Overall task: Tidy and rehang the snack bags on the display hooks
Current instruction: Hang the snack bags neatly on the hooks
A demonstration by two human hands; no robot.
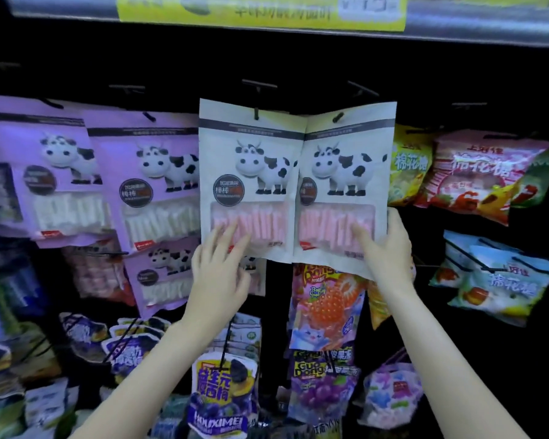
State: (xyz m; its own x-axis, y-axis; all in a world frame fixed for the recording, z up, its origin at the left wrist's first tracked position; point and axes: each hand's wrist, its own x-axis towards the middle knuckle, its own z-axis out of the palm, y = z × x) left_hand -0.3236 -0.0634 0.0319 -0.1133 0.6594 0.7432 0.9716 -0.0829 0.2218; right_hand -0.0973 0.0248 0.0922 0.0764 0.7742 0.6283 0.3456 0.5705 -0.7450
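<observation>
Two white cow-print snack bags with pink sticks hang side by side on black hooks at the middle of the rack. My left hand [219, 270] touches the lower front of the left white bag [251, 172] with straight fingers. My right hand [387, 248] holds the lower right corner of the right white bag [346, 182], thumb on the front, fingers behind its edge. The hook [256, 113] of the left bag and the hook [338, 117] of the right bag pass through the bags' top holes.
Purple cow-print bags [152, 182] hang to the left, a further one below them. Marshmallow bags [476, 175] hang on the right. Strawberry and grape candy bags [325, 305] and blue plum bags [222, 394] hang beneath my arms. A shelf edge with a yellow price label [260, 11] runs overhead.
</observation>
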